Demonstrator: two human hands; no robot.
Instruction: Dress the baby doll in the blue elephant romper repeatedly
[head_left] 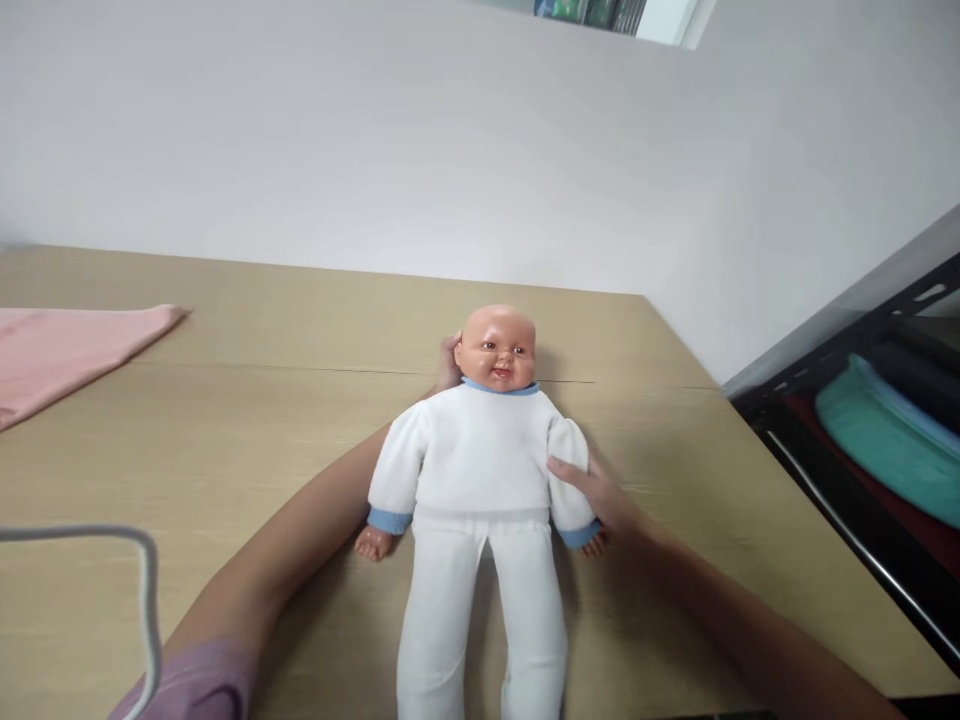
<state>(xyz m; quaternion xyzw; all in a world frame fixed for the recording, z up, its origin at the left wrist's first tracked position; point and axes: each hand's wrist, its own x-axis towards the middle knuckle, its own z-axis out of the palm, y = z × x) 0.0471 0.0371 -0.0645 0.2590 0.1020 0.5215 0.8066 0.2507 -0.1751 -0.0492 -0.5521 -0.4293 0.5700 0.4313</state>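
A baby doll (480, 470) in a white top and white trousers with blue cuffs lies on its back on the wooden table (225, 430), head toward the wall. My left hand (448, 362) reaches under the doll's back and cups the side of its head; only the fingertips show. My right hand (592, 490) rests against the doll's arm at the sleeve, thumb on the white fabric, fingers curled round it.
A pink cloth (60, 355) lies at the table's far left. A white cable (142, 590) loops at the near left. To the right stands a dark rack (840, 450) holding folded teal cloth (885, 430). A white wall runs behind the table.
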